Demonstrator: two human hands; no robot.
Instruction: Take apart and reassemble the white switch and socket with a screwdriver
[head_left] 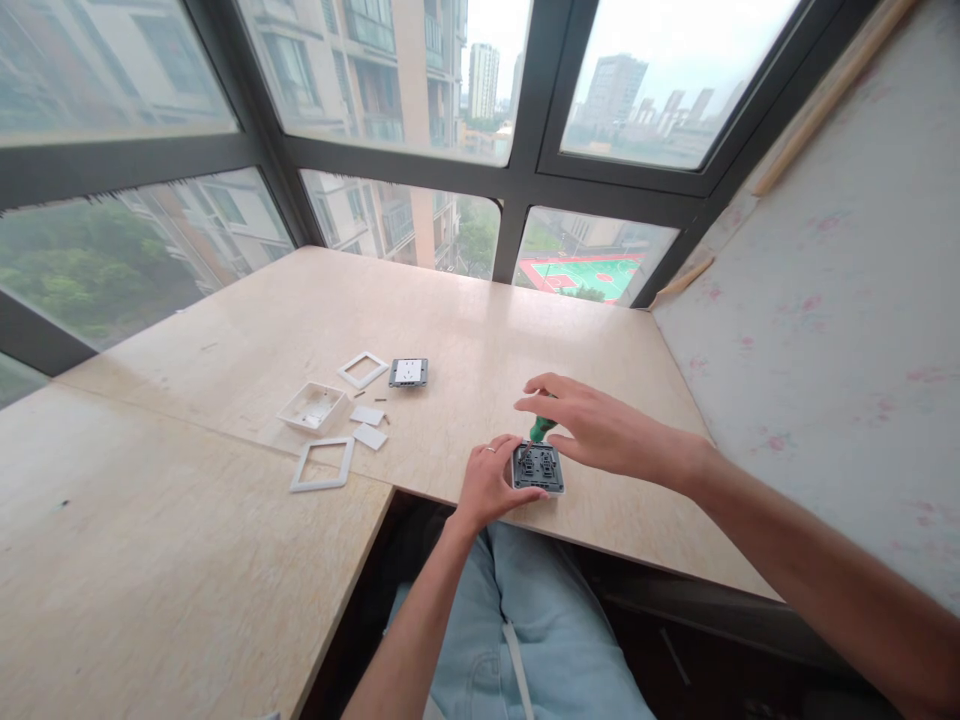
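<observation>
A wall switch [538,467] with a dark grey inner face and a white rim lies on the stone counter by its front edge. My left hand [491,484], with a ring on one finger, grips it from the left, thumb along the near side and fingers at the far corner. Over its far left part stands a screwdriver [541,428] with a green handle, tip down at the switch. My right hand [589,418] holds the handle between thumb and fingers. Part of the handle is hidden behind the fingers.
Left of my hands lie a socket module [409,373], a white square frame [363,370], a larger white frame [322,465], a white mounting box [313,408], two white cover plates [369,435] and small screws [380,400]. Windows and a papered wall [832,330] border the counter [450,330].
</observation>
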